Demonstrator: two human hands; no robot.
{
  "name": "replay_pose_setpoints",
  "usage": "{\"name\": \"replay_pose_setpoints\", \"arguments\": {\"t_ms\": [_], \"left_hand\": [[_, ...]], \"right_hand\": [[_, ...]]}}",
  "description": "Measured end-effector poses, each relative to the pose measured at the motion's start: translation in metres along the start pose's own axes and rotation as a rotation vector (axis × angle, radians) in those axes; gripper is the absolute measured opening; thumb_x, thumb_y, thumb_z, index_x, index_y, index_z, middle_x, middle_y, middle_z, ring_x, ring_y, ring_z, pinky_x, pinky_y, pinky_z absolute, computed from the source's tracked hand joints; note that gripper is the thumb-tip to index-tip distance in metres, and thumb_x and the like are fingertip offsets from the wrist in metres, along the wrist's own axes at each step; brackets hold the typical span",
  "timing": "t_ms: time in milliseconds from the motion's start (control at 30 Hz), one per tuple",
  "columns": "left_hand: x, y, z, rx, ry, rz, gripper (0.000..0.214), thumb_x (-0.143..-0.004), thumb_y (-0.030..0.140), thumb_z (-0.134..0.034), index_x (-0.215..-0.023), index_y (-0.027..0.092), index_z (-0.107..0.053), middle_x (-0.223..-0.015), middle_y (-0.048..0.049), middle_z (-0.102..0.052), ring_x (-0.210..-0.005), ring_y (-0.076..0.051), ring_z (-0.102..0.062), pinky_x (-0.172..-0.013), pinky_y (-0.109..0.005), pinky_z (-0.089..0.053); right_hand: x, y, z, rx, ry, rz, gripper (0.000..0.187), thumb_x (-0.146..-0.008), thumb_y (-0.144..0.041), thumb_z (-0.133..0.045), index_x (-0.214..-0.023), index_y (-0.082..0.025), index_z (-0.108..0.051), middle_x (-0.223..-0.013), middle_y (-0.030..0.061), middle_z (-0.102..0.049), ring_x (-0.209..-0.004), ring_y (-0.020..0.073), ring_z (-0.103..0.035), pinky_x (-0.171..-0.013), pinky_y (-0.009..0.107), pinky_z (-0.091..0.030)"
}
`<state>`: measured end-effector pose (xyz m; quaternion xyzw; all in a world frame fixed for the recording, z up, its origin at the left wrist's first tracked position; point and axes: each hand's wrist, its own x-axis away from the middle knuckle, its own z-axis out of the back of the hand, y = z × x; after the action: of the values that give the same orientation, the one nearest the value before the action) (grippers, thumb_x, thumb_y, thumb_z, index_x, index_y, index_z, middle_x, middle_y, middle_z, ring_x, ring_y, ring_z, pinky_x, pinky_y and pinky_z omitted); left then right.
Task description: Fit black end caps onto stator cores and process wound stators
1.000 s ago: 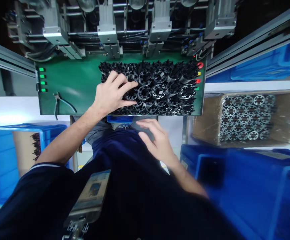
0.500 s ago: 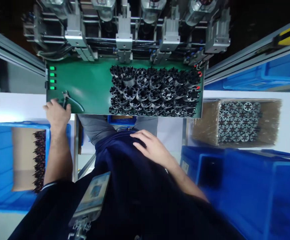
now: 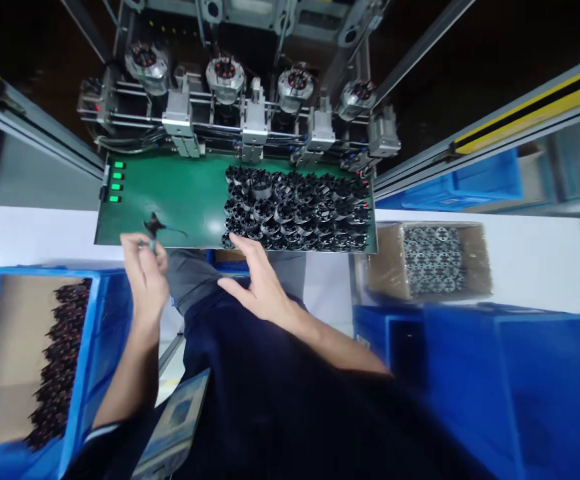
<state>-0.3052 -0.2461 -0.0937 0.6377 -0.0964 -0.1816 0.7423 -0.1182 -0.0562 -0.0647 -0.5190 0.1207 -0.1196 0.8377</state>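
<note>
My left hand (image 3: 146,277) is closed around a pair of cutting pliers (image 3: 153,228), raised over the front left edge of the green work surface (image 3: 180,187). The pliers' dark jaws point away from me, and one handle reaches out to the right. Beside the front edge, my right hand (image 3: 257,277) is open, thumb apart from the fingers, with nothing in it. Its fingertips are nearest the front left corner of the rows of black ring-shaped motor cores (image 3: 290,210); whether they touch is unclear.
Behind the surface stands a machine (image 3: 255,120) with several round motor parts on it. A blue bin (image 3: 83,360) with dark parts is at left. To the right are a carton (image 3: 475,260) of metal rings and blue crates (image 3: 470,373).
My left hand has picked up the pliers from the green surface and moved right. My right hand has risen from my lap to the surface's front edge. The view has tilted up.
</note>
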Motion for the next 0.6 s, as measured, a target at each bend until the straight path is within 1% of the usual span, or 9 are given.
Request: {"name": "replay_pose_setpoints", "arguments": {"t_ms": [67, 167, 233, 300, 367, 433, 500, 533, 600], "left_hand": [[0.044, 0.02, -0.028, 0.11, -0.113, 0.009, 0.077, -0.104, 0.105, -0.051, -0.116, 0.028, -0.048, -0.079, 0.0065, -0.045, -0.062, -0.014, -0.038, -0.053, -0.028, -0.027], [0.091, 0.044, -0.059, 0.307, -0.232, 0.176, 0.088, -0.097, 0.114, -0.04, -0.126, 0.031, -0.052, -0.097, -0.0011, -0.06, -0.078, -0.02, -0.059, -0.063, -0.03, -0.049], [0.1, 0.049, -0.058, 0.325, -0.287, 0.208, 0.092, -0.095, 0.115, -0.038, -0.132, 0.032, -0.054, -0.111, -0.0059, -0.065, -0.096, -0.026, -0.069, -0.075, -0.035, -0.06], [0.091, 0.038, -0.037, 0.23, -0.37, 0.184, 0.096, -0.095, 0.115, -0.041, -0.137, 0.031, -0.059, -0.128, -0.0114, -0.067, -0.116, -0.032, -0.073, -0.089, -0.041, -0.066], [0.07, 0.012, -0.002, 0.009, -0.469, 0.199, 0.086, -0.102, 0.103, -0.052, -0.143, 0.028, -0.062, -0.142, -0.0157, -0.07, -0.133, -0.038, -0.072, -0.102, -0.047, -0.067], [0.045, -0.027, 0.036, -0.404, -0.409, 0.294, 0.058, -0.112, 0.077, -0.058, -0.14, 0.027, -0.064, -0.139, -0.015, -0.077, -0.13, -0.037, -0.077, -0.112, -0.051, -0.065], [0.019, -0.066, 0.065, -0.816, -0.359, 0.31, 0.048, -0.108, 0.067, -0.054, -0.127, 0.025, -0.064, -0.128, -0.0162, -0.081, -0.121, -0.041, -0.08, -0.114, -0.058, -0.065], [0.007, -0.083, 0.074, -0.879, -0.354, 0.31, 0.04, -0.101, 0.062, -0.056, -0.116, 0.025, -0.061, -0.12, -0.0193, -0.08, -0.125, -0.048, -0.079, -0.118, -0.066, -0.063], [-0.016, -0.104, 0.076, -0.97, -0.314, 0.297, 0.03, -0.093, 0.057, -0.056, -0.098, 0.029, -0.05, -0.101, -0.0212, -0.075, -0.128, -0.062, -0.074, -0.116, -0.08, -0.059]], "right_hand": [[-0.014, 0.003, -0.012, -0.031, 0.002, -0.02, 0.106, -0.109, -0.069, -0.082, -0.188, -0.022, -0.03, -0.183, 0.0238, -0.049, -0.175, 0.0368, -0.048, -0.149, 0.062, -0.043], [-0.019, 0.001, -0.021, -0.174, -0.152, -0.073, 0.115, -0.097, -0.063, -0.097, -0.184, -0.023, -0.033, -0.166, 0.0199, -0.065, -0.148, 0.034, -0.07, -0.134, 0.058, -0.058], [-0.01, -0.005, -0.012, -0.253, -0.202, -0.142, 0.104, -0.094, -0.049, -0.097, -0.177, -0.025, -0.039, -0.157, 0.0143, -0.07, -0.134, 0.0282, -0.077, -0.127, 0.052, -0.063], [0.003, -0.011, 0.012, -0.225, -0.196, -0.219, 0.088, -0.092, -0.036, -0.091, -0.167, -0.027, -0.045, -0.152, 0.0102, -0.071, -0.131, 0.0251, -0.077, -0.125, 0.048, -0.063], [0.012, -0.015, 0.057, -0.113, -0.182, -0.249, 0.071, -0.092, -0.027, -0.08, -0.158, -0.026, -0.053, -0.143, 0.0085, -0.071, -0.125, 0.0239, -0.075, -0.119, 0.046, -0.063], [0.013, -0.018, 0.117, 0.034, -0.177, -0.206, 0.054, -0.096, -0.025, -0.069, -0.149, -0.024, -0.061, -0.128, 0.0081, -0.071, -0.111, 0.024, -0.07, -0.104, 0.045, -0.063], [0.002, -0.022, 0.188, 0.188, -0.181, -0.149, 0.05, -0.106, -0.028, -0.059, -0.156, -0.025, -0.065, -0.12, 0.0083, -0.07, -0.106, 0.0251, -0.068, -0.098, 0.045, -0.062], [-0.008, -0.026, 0.223, 0.283, -0.18, -0.1, 0.053, -0.108, -0.031, -0.059, -0.16, -0.026, -0.067, -0.12, 0.009, -0.071, -0.105, 0.0262, -0.069, -0.096, 0.045, -0.062], [-0.039, -0.034, 0.291, 0.488, -0.16, -0.046, 0.052, -0.11, -0.034, -0.063, -0.16, -0.028, -0.072, -0.124, 0.0109, -0.078, -0.107, 0.0276, -0.073, -0.094, 0.046, -0.063]]}}
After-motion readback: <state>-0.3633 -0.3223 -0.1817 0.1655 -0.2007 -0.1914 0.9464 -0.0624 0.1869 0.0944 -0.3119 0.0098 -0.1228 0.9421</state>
